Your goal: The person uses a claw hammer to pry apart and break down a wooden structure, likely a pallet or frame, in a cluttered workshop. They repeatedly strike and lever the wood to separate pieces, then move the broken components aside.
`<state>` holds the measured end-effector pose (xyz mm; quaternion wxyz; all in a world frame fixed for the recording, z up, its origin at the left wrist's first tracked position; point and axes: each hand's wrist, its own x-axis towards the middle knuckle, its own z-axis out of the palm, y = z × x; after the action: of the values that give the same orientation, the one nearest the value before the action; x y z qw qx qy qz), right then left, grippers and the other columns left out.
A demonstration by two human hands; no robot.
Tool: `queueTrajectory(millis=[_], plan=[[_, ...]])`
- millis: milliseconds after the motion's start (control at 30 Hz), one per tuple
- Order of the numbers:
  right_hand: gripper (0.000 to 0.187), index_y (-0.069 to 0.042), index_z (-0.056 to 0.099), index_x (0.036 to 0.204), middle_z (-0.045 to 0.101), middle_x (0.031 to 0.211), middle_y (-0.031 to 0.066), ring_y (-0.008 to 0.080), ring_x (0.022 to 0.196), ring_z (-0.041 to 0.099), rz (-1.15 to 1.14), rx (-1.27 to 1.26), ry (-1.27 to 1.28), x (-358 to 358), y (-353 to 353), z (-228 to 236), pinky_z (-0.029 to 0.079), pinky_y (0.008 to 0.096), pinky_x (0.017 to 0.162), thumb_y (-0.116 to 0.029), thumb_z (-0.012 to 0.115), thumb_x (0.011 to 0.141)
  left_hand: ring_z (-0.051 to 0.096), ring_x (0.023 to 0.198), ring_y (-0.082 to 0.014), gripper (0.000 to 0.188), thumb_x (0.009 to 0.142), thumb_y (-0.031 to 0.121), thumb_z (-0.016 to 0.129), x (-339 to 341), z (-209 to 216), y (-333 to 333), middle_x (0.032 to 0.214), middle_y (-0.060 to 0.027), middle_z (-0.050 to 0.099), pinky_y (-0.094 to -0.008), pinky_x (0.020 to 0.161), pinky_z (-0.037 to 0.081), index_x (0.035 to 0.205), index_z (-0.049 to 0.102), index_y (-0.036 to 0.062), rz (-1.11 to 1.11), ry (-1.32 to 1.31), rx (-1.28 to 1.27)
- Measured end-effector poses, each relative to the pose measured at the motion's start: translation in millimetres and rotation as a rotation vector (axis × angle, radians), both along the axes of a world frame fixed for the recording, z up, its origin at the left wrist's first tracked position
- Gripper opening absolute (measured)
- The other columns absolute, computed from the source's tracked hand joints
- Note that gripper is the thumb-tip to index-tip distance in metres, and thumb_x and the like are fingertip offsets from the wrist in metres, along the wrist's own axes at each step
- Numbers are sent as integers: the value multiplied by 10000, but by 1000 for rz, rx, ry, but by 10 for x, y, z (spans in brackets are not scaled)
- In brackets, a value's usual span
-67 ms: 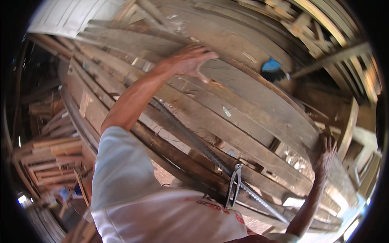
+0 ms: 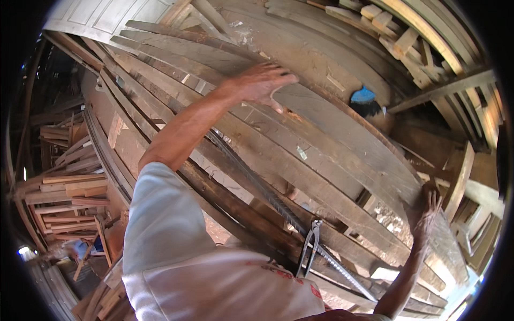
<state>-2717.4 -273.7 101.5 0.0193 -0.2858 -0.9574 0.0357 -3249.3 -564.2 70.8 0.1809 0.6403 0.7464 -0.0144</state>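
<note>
Wood plank (image 2: 353, 139) at far edge of boards (image 2: 321, 182) | left hand (image 2: 262, 83) over it, fingers wide | right hand (image 2: 427, 211) near right end, grip can't tell | could tip if lifted unevenly

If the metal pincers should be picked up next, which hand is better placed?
Probably the right hand: near the right end of the wide plank, it appears nearer the pincers in this view. The left hand is farther up, spread over the same plank.
</note>
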Motion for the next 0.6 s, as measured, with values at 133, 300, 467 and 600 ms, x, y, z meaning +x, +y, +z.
queueTrajectory(millis=[133, 300, 467, 600], plan=[[850, -8, 575, 1349, 621, 1332, 208, 437, 1231, 586, 15, -30, 124, 25, 51, 135, 494, 509, 1041, -193, 957, 613, 430, 1477, -406, 1034, 691, 483, 920, 81, 194, 51, 1578, -194, 477, -533, 1256, 334, 1571, 450, 212, 14, 30, 31], [866, -1, 577, 1370, 622, 1324, 228, 451, 1240, 583, -108, 6, 129, -11, 246, 144, 491, 518, 1045, -279, 953, 641, 424, 1484, -400, 1021, 702, 500, 910, -50, 446, 286, 1533, -190, 515, -554, 1270, 305, 1571, 452, 223, 45, 32, 54], [840, 8, 579, 1362, 611, 1370, 258, 467, 1284, 559, -3, -187, 81, -92, 373, -238, 462, 535, 1076, -367, 938, 701, 453, 1464, -371, 1028, 707, 587, 892, -218, -207, 84, 1514, -173, 532, -567, 1270, 307, 1559, 449, 219, 47, 183, 186], [813, 4, 575, 1341, 624, 1304, 227, 450, 1231, 572, -41, -90, 95, -170, 180, -141, 471, 531, 1041, -326, 939, 694, 488, 1428, -384, 1023, 716, 552, 905, -232, -164, 235, 1504, -191, 538, -515, 1220, 378, 1556, 439, 201, 94, 200, 67]])
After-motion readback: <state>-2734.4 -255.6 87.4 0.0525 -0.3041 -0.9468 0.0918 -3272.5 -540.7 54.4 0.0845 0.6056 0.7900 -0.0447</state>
